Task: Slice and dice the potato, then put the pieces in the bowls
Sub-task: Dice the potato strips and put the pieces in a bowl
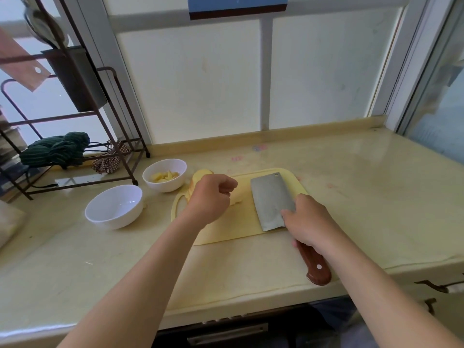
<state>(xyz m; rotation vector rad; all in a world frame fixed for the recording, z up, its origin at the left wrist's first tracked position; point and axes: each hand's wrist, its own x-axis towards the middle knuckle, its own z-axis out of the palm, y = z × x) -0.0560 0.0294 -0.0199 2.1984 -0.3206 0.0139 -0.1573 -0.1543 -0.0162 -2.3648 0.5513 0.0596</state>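
The left arm reaches in from the near edge of the counter [351,197], wrist bent. The left hand [211,197] hangs knuckles-up over the left end of the board [226,229] with its fingers curled under. It covers most of the potato [199,175], so I cannot tell whether it grips it. Pale, rounded slices show past the knuckles, and a pale chunk [237,198] shows at the fingertips.

The right hand [310,222] grasps the cleaver [270,199] where blade meets handle [315,266], with a finger laid on the steel. The broad, dull grey rectangular blade lies nearly flat on the right half of the board. The glossy red-brown wooden handle points back toward the counter's near edge.

The board is thin, pale yellow plastic with rounded corners. Left of it stand two smooth white bowls: the far bowl [165,187] holds yellow pieces [164,176], and the near bowl [118,222] is beside the board's left edge. A dark metal rack [120,136] with a green cloth [57,149] occupies the counter's far left corner.
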